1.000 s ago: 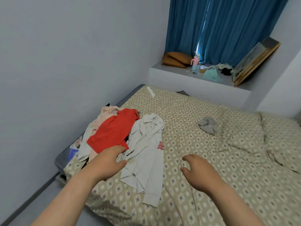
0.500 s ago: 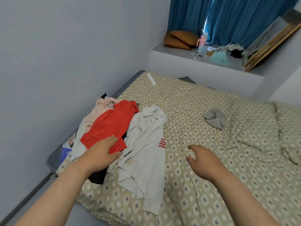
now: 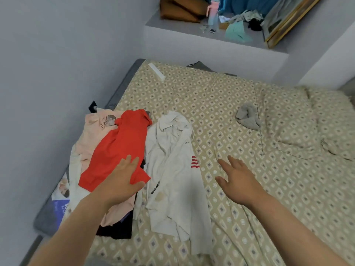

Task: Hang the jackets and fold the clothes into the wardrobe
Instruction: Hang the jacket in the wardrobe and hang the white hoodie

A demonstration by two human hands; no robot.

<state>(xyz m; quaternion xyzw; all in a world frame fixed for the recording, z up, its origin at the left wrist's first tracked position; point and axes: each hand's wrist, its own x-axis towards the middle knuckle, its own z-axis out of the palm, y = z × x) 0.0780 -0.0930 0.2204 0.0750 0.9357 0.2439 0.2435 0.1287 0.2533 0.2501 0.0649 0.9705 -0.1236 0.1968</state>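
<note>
Neither hand holds anything. The left hand lies flat, fingers straight, on the near end of the red shirt. The right hand is spread open over the bed, just right of the white jacket. The shirt tops a pile at the bed's left edge, lying over a pink top, with a black garment showing at the near end. The jacket sprawls against the pile's right side. A magazine lies partly under the pile on the left edge. A grey cloth sits well apart, beside the pillow toward the right edge. Past the far edge, a ledge carries a brown cushion and a teal cloth.
</note>
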